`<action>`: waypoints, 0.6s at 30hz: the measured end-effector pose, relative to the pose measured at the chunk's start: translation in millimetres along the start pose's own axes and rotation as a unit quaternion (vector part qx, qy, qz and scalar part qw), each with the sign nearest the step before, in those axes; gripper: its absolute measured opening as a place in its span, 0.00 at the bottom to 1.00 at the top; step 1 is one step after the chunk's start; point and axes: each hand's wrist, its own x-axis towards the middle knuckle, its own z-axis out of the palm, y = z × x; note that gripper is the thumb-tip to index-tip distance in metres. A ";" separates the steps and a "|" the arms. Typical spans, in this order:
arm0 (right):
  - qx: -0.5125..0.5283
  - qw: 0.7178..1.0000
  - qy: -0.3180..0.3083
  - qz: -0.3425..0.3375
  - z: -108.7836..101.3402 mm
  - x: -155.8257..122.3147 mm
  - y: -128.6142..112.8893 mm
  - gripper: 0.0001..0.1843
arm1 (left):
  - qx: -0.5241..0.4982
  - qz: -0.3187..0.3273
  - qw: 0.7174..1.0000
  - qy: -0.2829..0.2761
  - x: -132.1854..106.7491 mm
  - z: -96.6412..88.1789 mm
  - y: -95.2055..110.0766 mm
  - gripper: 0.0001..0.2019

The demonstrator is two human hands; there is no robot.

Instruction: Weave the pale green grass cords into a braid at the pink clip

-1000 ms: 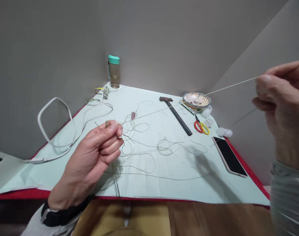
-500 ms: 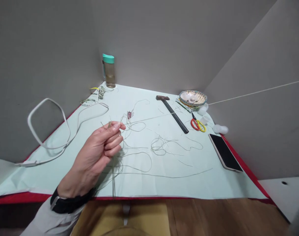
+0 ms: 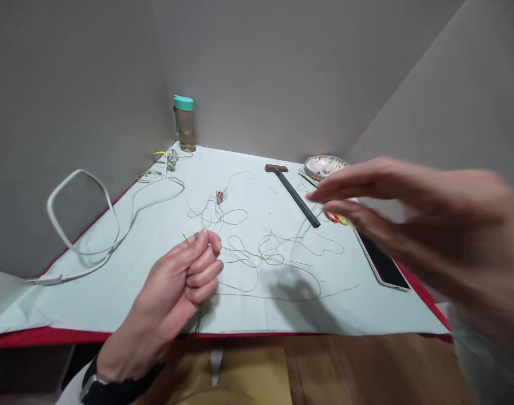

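Observation:
My left hand (image 3: 178, 289) is closed over the near left part of the table, thumb pressed on the curled index finger. It grips a bundle of thin green cords (image 3: 191, 239); short ends stick out above the thumb and strands hang below the fist. My right hand (image 3: 425, 225), blurred, is raised over the right side, fingers stretched out and thumb slightly apart. No held thing shows in it. Loose cord (image 3: 273, 256) lies in loops between the hands. Beyond the left hand is a small dark red piece (image 3: 220, 197) with cord around it.
A hammer (image 3: 296, 197) lies mid-table. Scissors (image 3: 335, 218), a patterned bowl (image 3: 324, 167) and a phone (image 3: 379, 259) are partly behind my right hand. A bottle (image 3: 184, 124) stands at the back left corner; a white cable (image 3: 108, 197) loops at left. Grey panels surround the table.
My right hand has come into view from the right. The cord that ran taut from my left hand to the right edge is no longer stretched. My left hand is slightly lower.

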 end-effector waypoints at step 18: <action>0.154 0.984 -0.074 -0.041 85.5 -23.0 -46.9 0.14 | -0.106 -0.046 0.988 -0.102 -18.9 0.5 -31.1 0.18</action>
